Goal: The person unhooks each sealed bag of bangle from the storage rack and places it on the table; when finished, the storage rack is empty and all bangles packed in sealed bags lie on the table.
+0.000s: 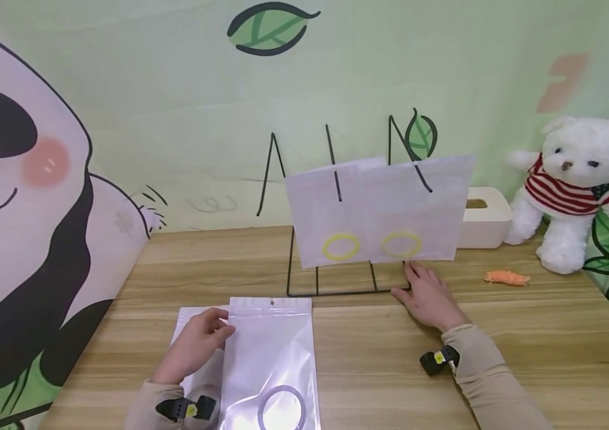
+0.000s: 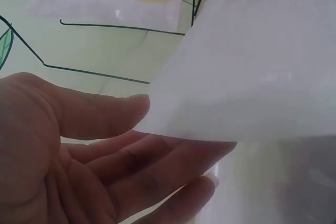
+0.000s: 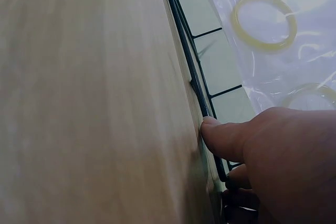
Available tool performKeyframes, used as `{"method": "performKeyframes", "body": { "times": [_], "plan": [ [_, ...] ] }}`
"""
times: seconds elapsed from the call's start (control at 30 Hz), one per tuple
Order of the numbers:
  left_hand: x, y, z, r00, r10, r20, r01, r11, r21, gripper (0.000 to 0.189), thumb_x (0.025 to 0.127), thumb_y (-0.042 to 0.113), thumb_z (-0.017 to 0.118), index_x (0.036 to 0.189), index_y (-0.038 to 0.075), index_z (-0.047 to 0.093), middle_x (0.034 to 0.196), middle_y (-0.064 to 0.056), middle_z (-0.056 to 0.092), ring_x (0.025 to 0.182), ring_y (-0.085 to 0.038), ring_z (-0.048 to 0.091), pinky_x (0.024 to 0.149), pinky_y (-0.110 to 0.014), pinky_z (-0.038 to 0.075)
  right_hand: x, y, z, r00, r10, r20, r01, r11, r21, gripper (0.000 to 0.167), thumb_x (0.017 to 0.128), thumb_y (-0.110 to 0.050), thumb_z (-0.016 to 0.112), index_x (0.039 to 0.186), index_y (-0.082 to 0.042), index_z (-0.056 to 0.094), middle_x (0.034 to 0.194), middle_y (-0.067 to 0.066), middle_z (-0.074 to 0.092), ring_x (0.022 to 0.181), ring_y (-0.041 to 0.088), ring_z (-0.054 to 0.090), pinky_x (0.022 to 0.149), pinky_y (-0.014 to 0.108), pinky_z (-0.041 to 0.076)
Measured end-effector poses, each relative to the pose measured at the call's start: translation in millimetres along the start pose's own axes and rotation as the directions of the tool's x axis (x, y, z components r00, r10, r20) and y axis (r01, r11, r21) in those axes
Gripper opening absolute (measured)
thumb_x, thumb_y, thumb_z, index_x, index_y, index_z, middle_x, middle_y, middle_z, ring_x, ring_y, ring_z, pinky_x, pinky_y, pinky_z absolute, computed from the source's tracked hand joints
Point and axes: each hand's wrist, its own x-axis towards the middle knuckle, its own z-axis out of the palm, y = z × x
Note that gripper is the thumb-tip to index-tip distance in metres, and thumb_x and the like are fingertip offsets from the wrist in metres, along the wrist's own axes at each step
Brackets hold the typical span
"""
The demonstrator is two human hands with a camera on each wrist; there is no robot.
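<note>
My left hand (image 1: 197, 343) pinches the upper left edge of a clear-fronted white zip bag (image 1: 267, 352), its thumb on top and fingers underneath in the left wrist view. A pale purple ring (image 1: 261, 412) shows near the bag's lower end. Another white bag (image 1: 188, 319) lies partly beneath it. With my right hand (image 1: 433, 295) I grip the front right corner of a black wire rack (image 1: 337, 293), thumb on the bar in the right wrist view. Two similar bags hang from the rack's prongs, the left bag (image 1: 320, 209) with a yellow ring (image 1: 341, 258) and the right bag (image 1: 417, 215) with another.
Behind the rack's right side stands a white tissue box (image 1: 484, 230). A white teddy bear (image 1: 568, 203) in a striped sweater sits at the back right. An orange bundle (image 1: 506, 278) lies on the wooden table (image 1: 369, 370) before it. A panda-printed backdrop (image 1: 186, 119) borders the table.
</note>
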Motion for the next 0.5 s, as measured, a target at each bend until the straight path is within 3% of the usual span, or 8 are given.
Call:
{"method": "performKeyframes", "body": {
  "times": [0.13,0.27,0.5],
  "plan": [
    [-0.6,0.1,-3.9,1.000,0.012,-0.027,-0.012,1.000,0.014,0.034,0.092,0.006,0.063,0.121,-0.008,0.055,0.090,-0.010,0.068,0.069,-0.020,0.065,0.061,-0.030,0.048,-0.7,0,0,1.000,-0.001,0.001,0.001,1.000,0.002,0.068,0.100,-0.033,0.053,0.144,0.013,0.030,0.149,0.033,0.028,0.132,0.051,0.031,0.100,0.069,0.029],
    [2.1,5.0,-9.7,0.998,0.022,-0.055,-0.019,0.998,0.052,0.038,0.093,0.012,0.064,0.124,-0.007,0.054,0.104,-0.015,0.065,0.085,-0.024,0.065,0.070,-0.033,0.051,-1.0,0,0,1.000,-0.001,0.001,0.001,1.000,0.005,0.068,0.100,-0.033,0.053,0.144,0.013,0.030,0.149,0.033,0.028,0.131,0.051,0.031,0.100,0.069,0.029],
    [15.5,33.6,-15.0,0.993,0.098,-0.068,-0.095,0.994,0.045,0.038,0.097,0.021,0.060,0.127,-0.001,0.055,0.121,-0.020,0.060,0.106,-0.033,0.060,0.085,-0.044,0.052,0.3,0,0,1.000,0.000,0.002,0.000,1.000,0.005,0.068,0.100,-0.033,0.053,0.145,0.013,0.030,0.150,0.032,0.028,0.131,0.051,0.031,0.100,0.069,0.028]
  ]
}}
